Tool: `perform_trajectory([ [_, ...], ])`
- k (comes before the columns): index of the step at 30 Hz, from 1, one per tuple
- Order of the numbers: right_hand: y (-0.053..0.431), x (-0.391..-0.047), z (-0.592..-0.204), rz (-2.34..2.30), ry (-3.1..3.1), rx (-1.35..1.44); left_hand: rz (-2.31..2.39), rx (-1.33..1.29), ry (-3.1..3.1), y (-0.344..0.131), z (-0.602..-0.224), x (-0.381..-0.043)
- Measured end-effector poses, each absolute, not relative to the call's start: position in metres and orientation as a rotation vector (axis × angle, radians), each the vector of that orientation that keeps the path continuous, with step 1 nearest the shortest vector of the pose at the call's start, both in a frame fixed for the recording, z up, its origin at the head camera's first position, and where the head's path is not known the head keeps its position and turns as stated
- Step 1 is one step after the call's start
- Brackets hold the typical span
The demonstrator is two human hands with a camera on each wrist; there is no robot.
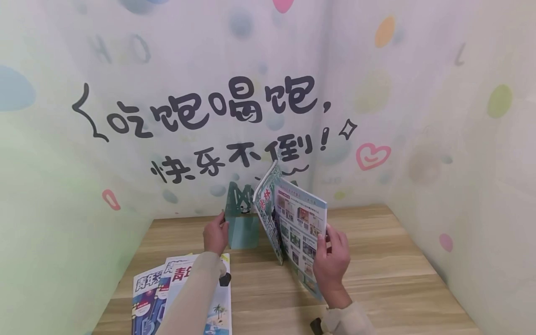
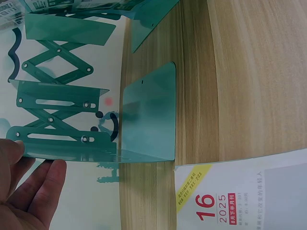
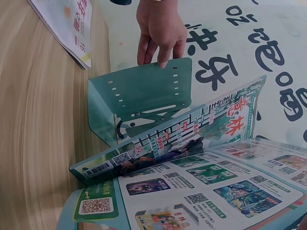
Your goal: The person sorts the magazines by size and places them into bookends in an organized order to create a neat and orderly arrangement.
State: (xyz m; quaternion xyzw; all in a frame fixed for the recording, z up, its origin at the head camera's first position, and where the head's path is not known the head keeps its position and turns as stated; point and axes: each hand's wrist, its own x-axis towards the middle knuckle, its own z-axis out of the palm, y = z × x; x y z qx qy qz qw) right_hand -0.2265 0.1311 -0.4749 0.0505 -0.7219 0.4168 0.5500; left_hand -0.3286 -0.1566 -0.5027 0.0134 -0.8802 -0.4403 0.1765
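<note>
In the head view, the right hand (image 1: pixel 332 260), right of centre, is pinching the outer edge of an advertisement-printed magazine (image 1: pixel 299 228), thumb on the near side and fingers behind. The magazine is extending up and to the left from those fingers, its long axis running roughly upright and its printed side facing the camera. Just beyond its left edge, an 意林 magazine (image 1: pixel 268 209) is standing at an angle to it, the two forming a narrow V.

The key relation is sideways: the teal expandable bookend (image 1: pixel 244 232) is sitting at frame centre, left of both magazines, its length running across the frame. The left hand (image 1: pixel 216 235) is nearer and is pinching its left end plate between thumb and fingers. Whether the 意林 magazine is touching the bookend, I cannot tell. Fanned magazines (image 1: pixel 173 279) are lying at lower left, partly under the left sleeve (image 1: pixel 188 298).
</note>
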Motion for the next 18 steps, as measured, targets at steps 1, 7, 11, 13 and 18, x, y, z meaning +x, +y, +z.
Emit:
perform_trajectory([
  [1, 0.1308, -0.2261, -0.4753, 0.991, -1.708, 0.12, -1.246, 0.037, -2.494, -0.1566, -0.5029, -0.3288],
  [7, 0.1288, -0.2266, -0.4752, 0.993, -1.703, 0.114, -1.241, 0.029, -2.484, -0.1576, -0.5039, -0.3296],
  [11, 0.1274, -0.2281, -0.474, 0.989, -1.684, 0.107, -1.226, 0.027, -2.479, -0.158, -0.5044, -0.3304],
  [13, 0.1268, -0.2294, -0.4735, 0.989, -1.674, 0.106, -1.222, 0.027, -2.479, -0.1581, -0.5045, -0.3307],
  [18, 0.1249, -0.2323, -0.473, 0.994, -1.669, 0.099, -1.231, 0.035, -2.481, -0.1577, -0.5046, -0.3302],
])
